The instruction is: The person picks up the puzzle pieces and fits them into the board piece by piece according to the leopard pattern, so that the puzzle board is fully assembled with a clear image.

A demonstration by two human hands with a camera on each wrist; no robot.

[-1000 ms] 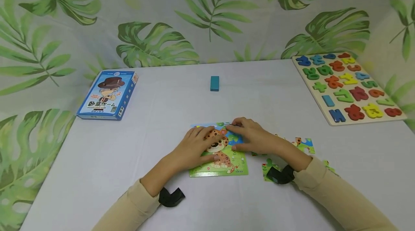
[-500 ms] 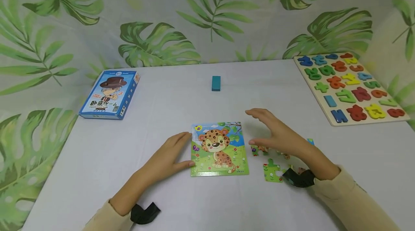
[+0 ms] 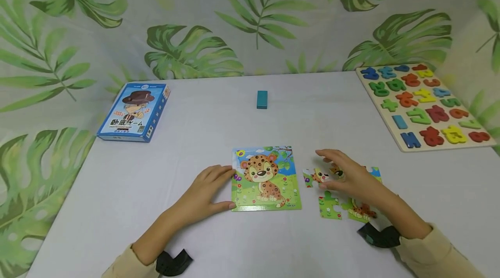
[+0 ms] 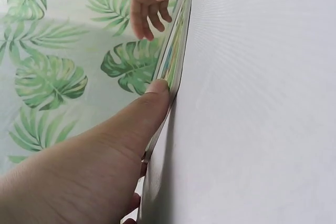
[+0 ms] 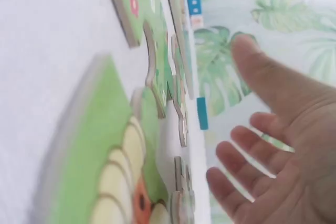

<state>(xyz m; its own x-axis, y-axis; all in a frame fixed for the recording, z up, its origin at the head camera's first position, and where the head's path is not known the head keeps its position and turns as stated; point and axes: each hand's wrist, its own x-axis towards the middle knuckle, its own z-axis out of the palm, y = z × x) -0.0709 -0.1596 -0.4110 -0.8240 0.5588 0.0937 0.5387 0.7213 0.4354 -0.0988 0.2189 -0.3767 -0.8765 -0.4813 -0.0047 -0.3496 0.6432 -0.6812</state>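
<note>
A square leopard picture board (image 3: 267, 178) lies flat on the white table in the head view. At its left edge rests my left hand (image 3: 205, 191), fingertips near the upper left side and thumb by the lower left corner. The left wrist view has the thumb (image 4: 157, 88) right at the board's edge. Above the loose puzzle pieces hovers my right hand (image 3: 351, 178), fingers apart with nothing between them. Below it lie a green puzzle piece (image 3: 328, 208) and a leopard-body piece (image 3: 361, 212); a cat-face piece (image 3: 321, 175) shows by the thumb. The hand partly covers others.
A blue card game box (image 3: 133, 113) sits at the back left. One small teal block (image 3: 262, 99) stands at the back middle. Toward the back right lies a wooden board of coloured numbers and letters (image 3: 423, 106). A leaf-patterned cloth (image 3: 191, 52) hangs behind.
Both hands have come off the leopard picture. My left hand drew back to its left edge; the right moved right, then lowered over the loose pieces, leaving the whole picture in sight.
</note>
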